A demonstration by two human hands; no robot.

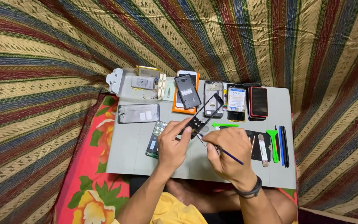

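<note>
My left hand (173, 143) grips the lower end of a black phone frame (204, 115), which is tilted up and away over the grey work mat (129, 153). My right hand (228, 152) is closed around a thin blue-handled tool (232, 157), whose tip sits at the frame's lower edge. A phone with a green circuit board exposed (155, 137) lies just left of my left hand.
Along the mat's far edge lie several phones and parts: a clear case (139, 113), a battery and parts tray (143, 83), a dark phone on an orange case (187, 92), an open frame (213, 93), a red phone (258, 102). Green and blue pry tools (276, 145) lie at right. Striped cloth surrounds everything.
</note>
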